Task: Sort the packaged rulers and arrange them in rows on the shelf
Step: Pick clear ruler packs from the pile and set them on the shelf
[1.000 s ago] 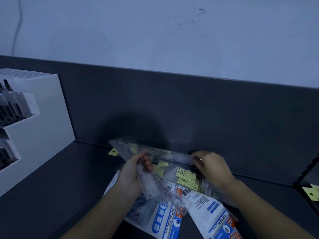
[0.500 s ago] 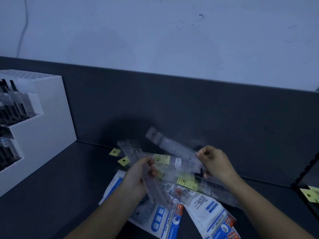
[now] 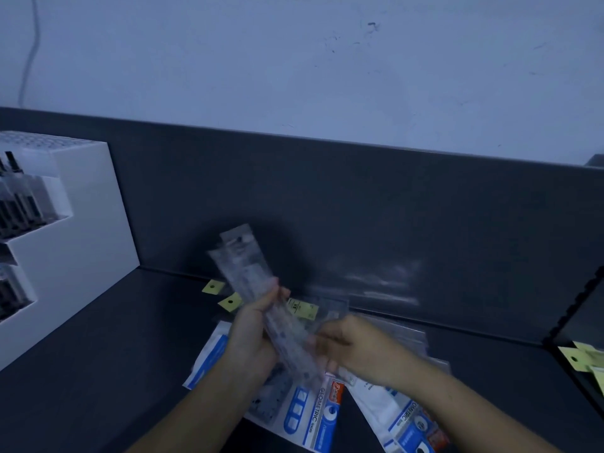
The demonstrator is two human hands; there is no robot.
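Observation:
My left hand (image 3: pixel 251 338) grips a bundle of clear packaged rulers (image 3: pixel 251 276) that slants up and to the left above the dark shelf (image 3: pixel 98 371). My right hand (image 3: pixel 356 348) pinches the lower end of the same bundle, fingers curled on it. Under both hands lies a loose pile: more clear ruler packs with yellow tags (image 3: pixel 302 308) and white-and-blue geometric set packs (image 3: pixel 313 416), another one (image 3: pixel 405 420) to the right. The picture is motion-blurred, so how many rulers are in the bundle is unclear.
A white stepped display stand (image 3: pixel 75 243) with dark pens stands at the left. The shelf's dark back panel (image 3: pixel 359 207) rises behind the pile. At the right a divider (image 3: pixel 568 315) borders a compartment with yellow-tagged packs (image 3: pixel 585 361). Bare shelf surface lies to the left of the pile.
My right hand lifted a clear ruler pack off the pile and brought it to the bundle in my left hand. The bundle now stands more upright, and both hands are close together.

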